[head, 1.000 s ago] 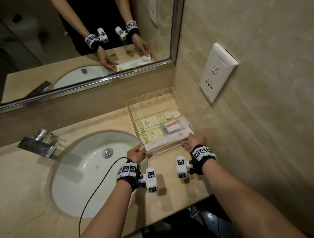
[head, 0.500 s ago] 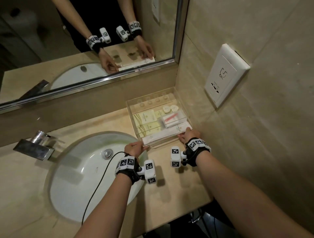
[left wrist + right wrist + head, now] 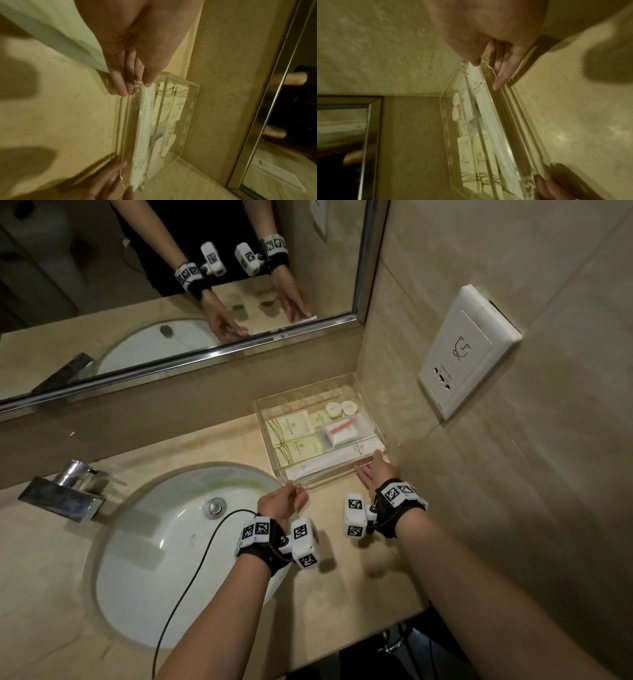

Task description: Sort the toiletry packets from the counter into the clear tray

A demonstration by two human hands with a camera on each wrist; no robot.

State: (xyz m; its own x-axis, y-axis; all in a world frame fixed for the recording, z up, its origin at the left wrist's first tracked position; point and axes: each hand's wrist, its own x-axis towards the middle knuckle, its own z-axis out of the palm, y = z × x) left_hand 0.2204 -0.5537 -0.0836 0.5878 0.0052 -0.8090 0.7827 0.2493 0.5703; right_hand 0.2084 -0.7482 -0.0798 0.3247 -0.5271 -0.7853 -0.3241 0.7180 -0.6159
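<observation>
The clear tray (image 3: 308, 402) sits in the counter's back right corner. Inside lie two yellow-green packets (image 3: 291, 426), a long white packet (image 3: 335, 462) along the near wall, a small packet with a red mark (image 3: 342, 431) and two round caps (image 3: 340, 408). My left hand (image 3: 294, 487) pinches the tray's near left corner, thumb on the rim, fingers on the outer face (image 3: 126, 92). At the near right corner my right hand (image 3: 373, 460) pinches the tray (image 3: 447, 121) the same way, its thumb tip by the long white packet (image 3: 491, 128).
A white sink basin (image 3: 164, 542) with a chrome faucet (image 3: 65, 494) lies left of the tray. A mirror (image 3: 171, 285) runs along the back wall. On the right wall hangs a white socket plate (image 3: 462, 354). A black cable (image 3: 191, 570) trails from my left wrist over the basin.
Both hands have slid the tray a little toward the back wall, keeping their hold on its near edge. Less of the tray shows in the mirror now.
</observation>
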